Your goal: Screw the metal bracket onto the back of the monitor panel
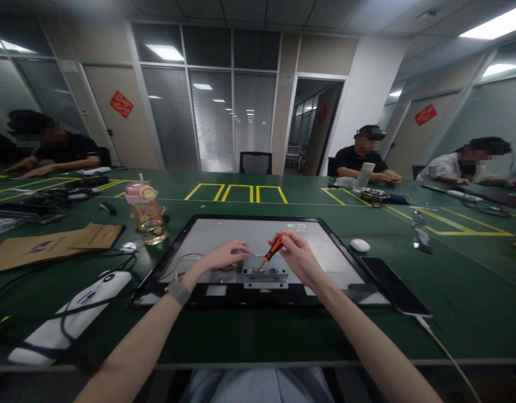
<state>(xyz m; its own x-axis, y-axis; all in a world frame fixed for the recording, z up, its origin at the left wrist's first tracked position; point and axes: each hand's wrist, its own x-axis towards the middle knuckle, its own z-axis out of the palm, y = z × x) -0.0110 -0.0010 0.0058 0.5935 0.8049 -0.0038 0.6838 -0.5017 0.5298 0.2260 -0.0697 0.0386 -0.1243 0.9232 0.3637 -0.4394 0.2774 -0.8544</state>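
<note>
A black-framed flat display panel (215, 230) lies on the green table in front of me. On its near edge sits a small metal bracket (266, 278) with connectors along it. My right hand (297, 253) grips an orange and black screwdriver (274, 248), tilted so its shaft points down at the bracket's top. To the left, my left hand (227, 254) hovers over or rests on the panel, fingers stretched toward the bracket; I cannot tell if it touches. Thin wires (184, 258) run across the panel beside my left wrist.
On the left stand a pink-lidded bottle (146, 215), a brown paper bag (51, 246) and a white power strip (79, 316) with black cables. A phone (394, 285) on a charging cable and a white earbud case (360, 245) lie right. Other people sit across the table.
</note>
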